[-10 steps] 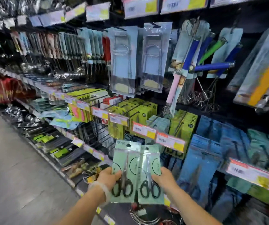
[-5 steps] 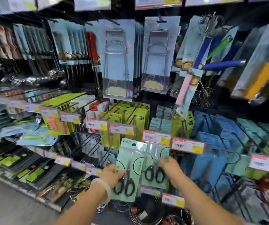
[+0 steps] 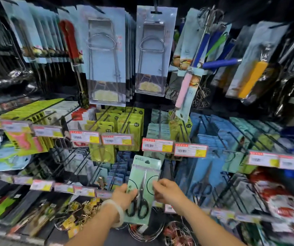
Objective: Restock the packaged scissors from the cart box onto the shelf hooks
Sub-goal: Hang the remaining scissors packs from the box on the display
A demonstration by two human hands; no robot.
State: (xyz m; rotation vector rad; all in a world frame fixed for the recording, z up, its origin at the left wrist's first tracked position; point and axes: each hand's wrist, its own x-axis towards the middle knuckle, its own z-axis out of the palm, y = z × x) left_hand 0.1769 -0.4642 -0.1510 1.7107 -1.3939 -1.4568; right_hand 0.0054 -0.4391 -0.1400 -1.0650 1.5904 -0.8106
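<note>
The left hand (image 3: 124, 193) grips 1 pale green scissors pack (image 3: 143, 189) by its left edge, holding it upright in front of the shelf hooks (image 3: 160, 121), just below the price tags (image 3: 157, 145). The right hand (image 3: 167, 190) touches the pack's right edge, fingers apparently pinching it, though blur obscures the grip.

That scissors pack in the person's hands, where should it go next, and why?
Probably lift the pack so its top hang hole meets a free hook above. The left hand grips its lower left edge, the right hand is at its right edge, and it hangs on no hook yet.
</note>
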